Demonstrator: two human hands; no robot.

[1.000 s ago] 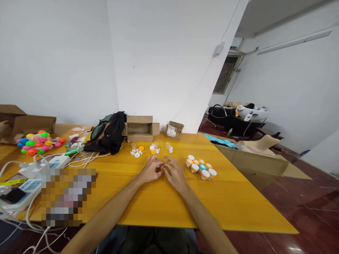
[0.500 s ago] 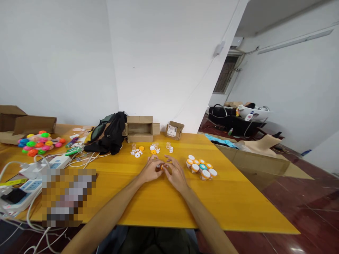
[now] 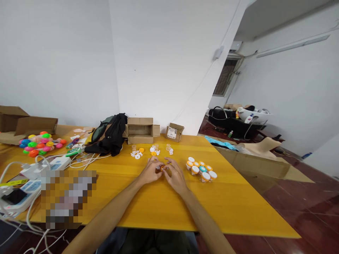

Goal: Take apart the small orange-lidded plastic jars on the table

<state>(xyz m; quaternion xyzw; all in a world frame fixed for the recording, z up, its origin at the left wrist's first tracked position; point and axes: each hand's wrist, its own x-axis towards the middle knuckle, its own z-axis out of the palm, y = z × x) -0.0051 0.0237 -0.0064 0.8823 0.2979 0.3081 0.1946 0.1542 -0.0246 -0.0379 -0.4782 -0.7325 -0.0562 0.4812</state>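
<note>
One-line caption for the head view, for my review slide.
Left hand and right hand hold a small orange piece over the table, lidded jars to the right.

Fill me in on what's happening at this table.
A person's left hand and right hand meet around a small, partly orange item, mostly hiding it, above the table. To the right stands a cluster of lidded jars, one with a teal lid. Beyond the hands lie loose white pieces, in front of an open cardboard box.
</note>
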